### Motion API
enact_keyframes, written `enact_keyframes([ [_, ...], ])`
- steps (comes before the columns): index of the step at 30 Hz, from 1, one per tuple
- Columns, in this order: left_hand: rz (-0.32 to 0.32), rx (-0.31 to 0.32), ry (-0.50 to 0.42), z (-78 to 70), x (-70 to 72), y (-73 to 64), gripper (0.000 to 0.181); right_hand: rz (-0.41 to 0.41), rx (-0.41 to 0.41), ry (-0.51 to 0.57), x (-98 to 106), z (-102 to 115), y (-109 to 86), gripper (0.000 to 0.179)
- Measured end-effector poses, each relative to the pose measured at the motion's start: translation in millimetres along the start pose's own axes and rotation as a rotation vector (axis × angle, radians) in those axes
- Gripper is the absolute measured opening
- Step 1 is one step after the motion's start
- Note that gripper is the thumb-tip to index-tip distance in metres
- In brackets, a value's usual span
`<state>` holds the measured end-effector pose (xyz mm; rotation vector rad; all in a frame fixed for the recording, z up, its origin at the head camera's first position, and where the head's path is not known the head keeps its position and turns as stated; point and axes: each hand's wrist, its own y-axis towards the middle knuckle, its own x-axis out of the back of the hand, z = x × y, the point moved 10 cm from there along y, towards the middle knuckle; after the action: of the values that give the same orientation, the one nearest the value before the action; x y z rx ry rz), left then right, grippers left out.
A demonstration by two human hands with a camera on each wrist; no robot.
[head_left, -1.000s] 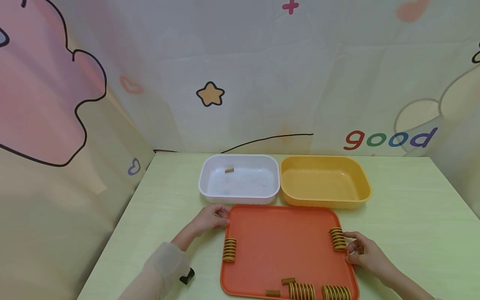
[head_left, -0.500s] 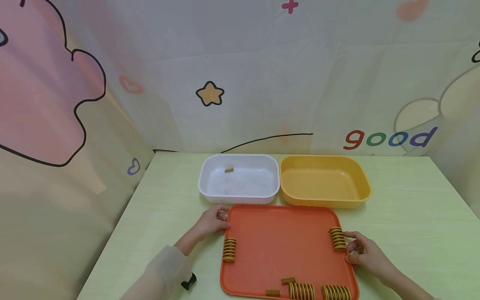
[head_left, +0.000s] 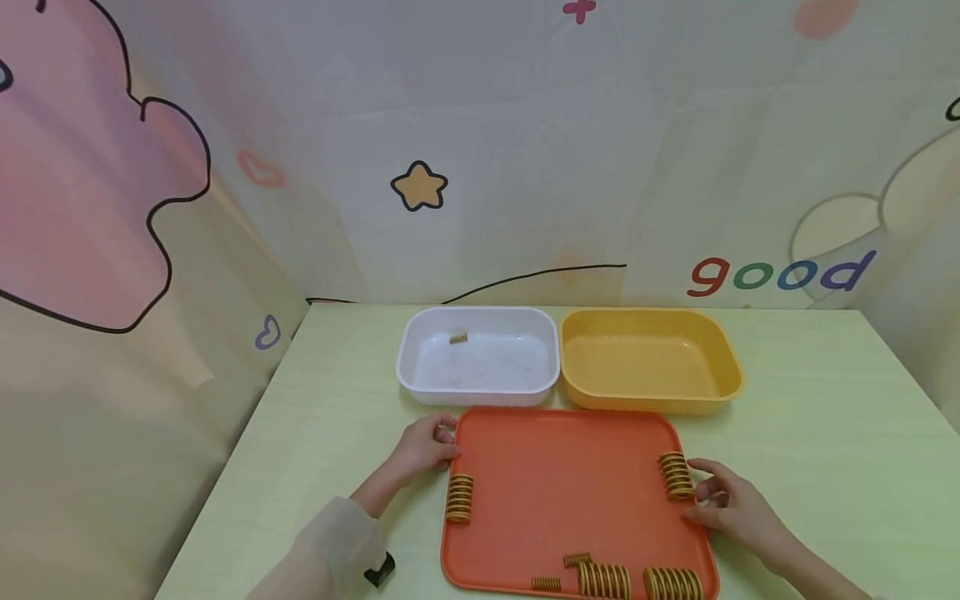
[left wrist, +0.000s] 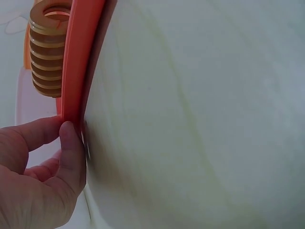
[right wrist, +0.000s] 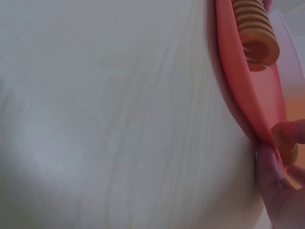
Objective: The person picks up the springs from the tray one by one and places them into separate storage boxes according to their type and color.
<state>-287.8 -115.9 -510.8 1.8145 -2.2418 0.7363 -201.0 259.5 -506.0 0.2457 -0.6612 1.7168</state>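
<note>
An orange-red tray [head_left: 555,500] lies on the table, gripped at both sides. My left hand [head_left: 423,446] pinches its left rim near the far corner; in the left wrist view the thumb and index finger [left wrist: 43,131] close on the edge. At the right rim, my right hand [head_left: 738,508] holds the tray, thumb [right wrist: 269,169] against the edge and fingers beside a coil spring [head_left: 676,477]. Another brass-coloured coil spring [head_left: 459,500] sits along the left rim. Along the near edge lie two large springs [head_left: 604,581] and two small springs [head_left: 546,584].
Behind the tray stand a white bin [head_left: 480,398] with one small spring [head_left: 458,338] in it and a yellow bin [head_left: 652,404], side by side. A small black object [head_left: 380,570] is by the left sleeve. A printed cloth backdrop [head_left: 495,208] rises behind the table.
Both hands stay at the tray's rims. My right thumb has shifted slightly inward over the edge. The springs keep their places on the tray.
</note>
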Motion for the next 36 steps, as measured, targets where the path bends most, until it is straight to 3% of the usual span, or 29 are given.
enact_keyframes([
  [10,-0.012,-0.017,0.033,-0.8,-0.7,1.5,0.036,-0.109,-0.057,-0.114,5,3,-0.1,0.072],
  [17,-0.018,-0.029,0.034,-3.3,-0.8,-0.2,0.035,-0.154,-0.027,-0.151,7,11,0.0,0.066],
  [26,-0.026,-0.035,0.032,-5.4,-0.1,-2.0,0.035,-0.239,0.084,-0.262,8,26,2.2,0.052],
  [36,-0.024,-0.028,0.042,-3.2,-0.3,0.1,0.035,-0.226,0.077,-0.276,6,32,4.1,0.047],
])
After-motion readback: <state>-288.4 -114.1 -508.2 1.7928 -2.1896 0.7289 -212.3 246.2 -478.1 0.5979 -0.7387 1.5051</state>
